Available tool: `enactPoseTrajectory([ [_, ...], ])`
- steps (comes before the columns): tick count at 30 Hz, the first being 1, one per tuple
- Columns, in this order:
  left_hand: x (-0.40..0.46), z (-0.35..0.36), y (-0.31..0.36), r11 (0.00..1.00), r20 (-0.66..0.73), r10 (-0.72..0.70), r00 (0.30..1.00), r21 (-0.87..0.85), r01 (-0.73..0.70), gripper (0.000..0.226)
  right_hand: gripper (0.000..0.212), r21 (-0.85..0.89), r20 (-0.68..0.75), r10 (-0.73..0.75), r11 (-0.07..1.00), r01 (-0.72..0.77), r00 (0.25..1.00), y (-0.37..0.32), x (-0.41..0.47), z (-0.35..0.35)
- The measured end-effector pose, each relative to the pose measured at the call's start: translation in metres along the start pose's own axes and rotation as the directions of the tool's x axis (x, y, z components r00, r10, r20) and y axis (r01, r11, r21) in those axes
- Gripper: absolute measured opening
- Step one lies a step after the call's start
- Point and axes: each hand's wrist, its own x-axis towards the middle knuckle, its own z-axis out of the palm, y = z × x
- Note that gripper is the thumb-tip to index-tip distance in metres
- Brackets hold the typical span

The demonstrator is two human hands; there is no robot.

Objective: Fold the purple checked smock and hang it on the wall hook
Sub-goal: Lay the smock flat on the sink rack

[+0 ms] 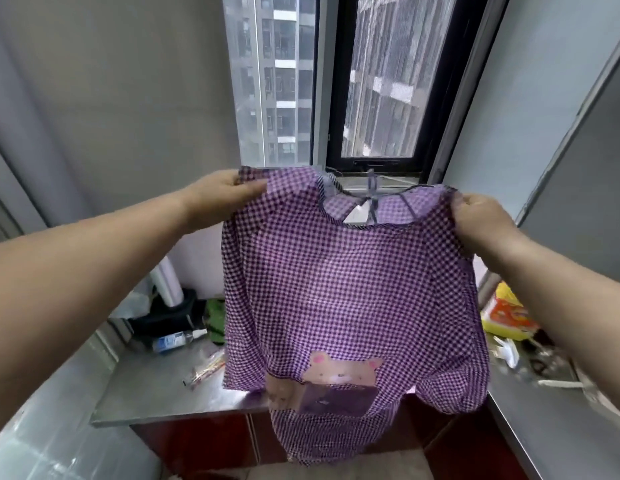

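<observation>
Both hands are holding the purple checked smock (339, 289) up in the air in front of the window (336, 81). On the left, the left hand (220, 194) is pinching the smock's shoulder edge between thumb and curled fingers; on the right, the right hand (481, 220) is gripping the other shoulder, its fingers bunched into the cloth. The smock is hanging spread out between them, front toward the camera, its neckline at the top with a dark tie (370, 199) showing through the opening. A pink bear patch (339, 372) is sitting low on the front above a darker purple pocket (336, 398); no writing on either can be read. The hem is dangling below the near edge of the steel worktop (156, 389).

On the worktop to the left, a clear plastic bottle (177, 341) is lying on its side, its label too blurred to read, near a small clear packet (206, 370). To the right, a yellow and red package (505, 313) is resting on the worktop, its printing illegible. Tower blocks (284, 74) are showing through the window.
</observation>
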Motion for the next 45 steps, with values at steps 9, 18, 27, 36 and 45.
enactPoseTrajectory([
  [9, -0.028, 0.005, 0.012, 0.897, 0.031, -0.059, 0.998, 0.440, 0.039, 0.023, 0.034, -0.182, 0.254, 0.089, 0.982, -0.043, 0.963, 0.006, -0.012, -0.010],
  [18, -0.034, 0.020, 0.009, 0.862, -0.467, 0.067, 0.881, 0.472, 0.184, 0.011, 0.021, -0.273, 0.166, -0.143, 0.944, 0.185, 0.976, 0.034, -0.007, -0.044],
  [27, -0.044, 0.065, 0.051, 0.803, -0.310, -0.102, 0.945, 0.535, 0.262, 0.021, 0.035, 0.168, 0.093, -0.007, 0.986, -0.009, 0.996, 0.071, 0.008, -0.074],
  [36, -0.065, 0.095, 0.033, 0.912, -0.152, -0.397, 0.905, -0.179, 0.370, 0.029, 0.024, 0.133, 0.431, -0.099, 0.990, 0.046, 0.897, 0.064, -0.008, -0.096],
  [45, -0.042, 0.069, 0.005, 0.896, -0.166, -0.439, 0.883, -0.004, 0.445, 0.039, 0.036, -0.082, 0.340, -0.176, 0.973, 0.215, 0.924, 0.067, 0.019, -0.040],
])
